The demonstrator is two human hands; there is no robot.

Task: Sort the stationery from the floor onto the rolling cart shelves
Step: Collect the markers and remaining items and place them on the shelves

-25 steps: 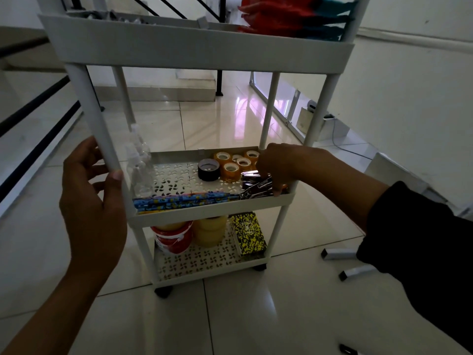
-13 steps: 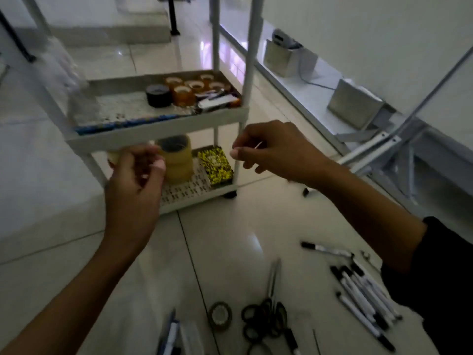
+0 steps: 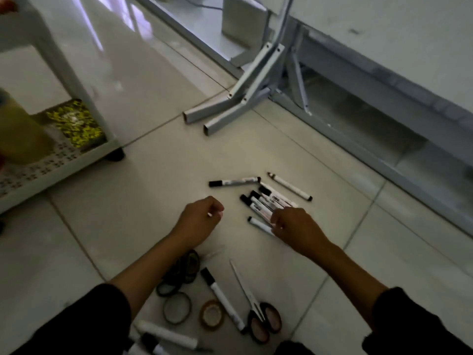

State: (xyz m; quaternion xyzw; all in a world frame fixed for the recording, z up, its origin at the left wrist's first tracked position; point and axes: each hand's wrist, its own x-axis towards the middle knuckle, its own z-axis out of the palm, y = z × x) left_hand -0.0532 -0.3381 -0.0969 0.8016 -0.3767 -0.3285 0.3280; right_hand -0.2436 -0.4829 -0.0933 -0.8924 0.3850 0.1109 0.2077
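Several black-capped white markers [image 3: 265,201] lie bunched on the floor tiles. My right hand [image 3: 297,228] is down on the near ends of that bunch, its fingers curled over them. Two markers lie apart: one [image 3: 234,182] just beyond the bunch, another [image 3: 290,187] to its right. My left hand [image 3: 202,221] hovers left of the bunch, fingers loosely curled, holding nothing I can see. The white cart's bottom shelf [image 3: 58,163] is at the far left.
Near my arms lie scissors [image 3: 256,311], a marker [image 3: 222,301], tape rolls [image 3: 211,315] and more markers [image 3: 166,338]. The shelf holds a yellow-black box [image 3: 75,123] and a yellowish roll [image 3: 18,134]. Metal stand legs [image 3: 230,108] stand beyond the markers.
My view dropped from the cart to the floor. Both hands came down from the cart; the right one now lies on the marker bunch.
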